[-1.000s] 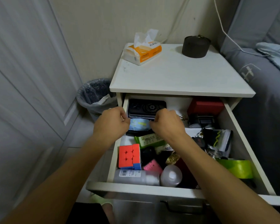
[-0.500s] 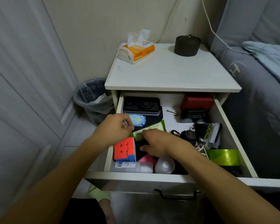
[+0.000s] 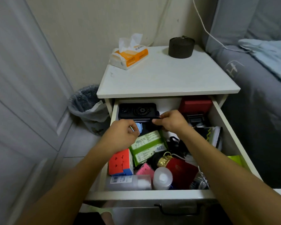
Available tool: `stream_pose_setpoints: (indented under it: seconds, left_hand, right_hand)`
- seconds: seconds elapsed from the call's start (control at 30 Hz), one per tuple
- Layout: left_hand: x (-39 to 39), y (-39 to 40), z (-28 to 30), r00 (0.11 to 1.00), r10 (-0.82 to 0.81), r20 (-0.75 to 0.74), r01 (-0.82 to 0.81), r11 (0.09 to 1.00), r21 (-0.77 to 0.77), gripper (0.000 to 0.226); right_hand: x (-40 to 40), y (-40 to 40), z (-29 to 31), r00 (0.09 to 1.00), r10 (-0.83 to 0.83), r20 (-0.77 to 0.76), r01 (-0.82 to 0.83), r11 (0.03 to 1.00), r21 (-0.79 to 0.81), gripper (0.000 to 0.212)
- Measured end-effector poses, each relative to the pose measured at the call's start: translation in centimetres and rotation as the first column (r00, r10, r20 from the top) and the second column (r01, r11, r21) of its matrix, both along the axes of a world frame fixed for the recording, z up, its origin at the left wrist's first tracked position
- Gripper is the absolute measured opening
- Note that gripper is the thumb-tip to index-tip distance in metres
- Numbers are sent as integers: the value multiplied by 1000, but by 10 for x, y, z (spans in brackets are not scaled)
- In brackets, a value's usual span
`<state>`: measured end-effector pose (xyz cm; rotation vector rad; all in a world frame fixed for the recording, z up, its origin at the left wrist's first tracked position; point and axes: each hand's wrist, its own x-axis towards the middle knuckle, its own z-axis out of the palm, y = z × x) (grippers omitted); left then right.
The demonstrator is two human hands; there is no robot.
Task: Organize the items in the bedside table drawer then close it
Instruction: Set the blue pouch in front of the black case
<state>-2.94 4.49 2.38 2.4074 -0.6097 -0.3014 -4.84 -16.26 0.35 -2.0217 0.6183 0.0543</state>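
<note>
The bedside table's white drawer (image 3: 221,120) stands pulled out, crowded with items. My left hand (image 3: 122,135) pinches a small light-blue packet (image 3: 139,127) at the drawer's back left. My right hand (image 3: 170,120) grips the right end of a flat black item (image 3: 150,125) lying below a black device (image 3: 137,111). A green box (image 3: 147,143) lies tilted in the middle. At the front left sit a colour cube (image 3: 120,162), a clear bottle (image 3: 128,182), a pink piece (image 3: 144,171), a white bottle (image 3: 162,177) and a dark red pouch (image 3: 182,171).
A red box (image 3: 195,103) sits at the drawer's back right, green tape (image 3: 235,159) at its right side. On the table top (image 3: 167,78) rest a tissue pack (image 3: 130,54) and a dark round tin (image 3: 181,45). A bin (image 3: 88,108) stands left, a bed (image 3: 258,95) right.
Both hands have moved back toward the rear of the drawer. The right hand left the front items and took the black item's end; the green box now lies uncovered.
</note>
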Motion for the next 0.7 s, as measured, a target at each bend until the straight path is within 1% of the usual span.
stream_pose_setpoints:
  seconds: [0.07,0.13,0.3,0.4,0.5,0.6,0.7]
  left_hand:
    - [3,-2,-1,1000,-1,0,1,1000,10,10]
    - [4,-3,-2,1000,4,-7,-4,1000,11,12]
    - [9,-3,-5,1000,7,-5,-7,1000,27,14]
    - [9,-3,-5,1000,14,-7,-13,1000,20,13]
    - [8,-3,-6,1000,10,-16,-10,1000,6,13]
    - [6,-2,-5,999,-1,-33,0,1000,-7,13]
    - [3,-2,-3,999,-12,-37,12,1000,-6,14]
  right_hand:
    - [6,7,-2,1000,24,-2,-24,999,-22,44]
    - [8,13,-6,999,43,-13,-44,998,-48,41]
    - [5,9,-11,999,-31,-13,30,998,-56,43]
    - [1,7,-12,999,-32,13,33,998,-56,36]
    - [-3,9,-11,1000,0,25,2,999,-53,31]
    - [-7,14,-8,999,39,12,-38,994,-104,31]
    - [-12,16,-5,998,64,-8,-65,979,-191,35]
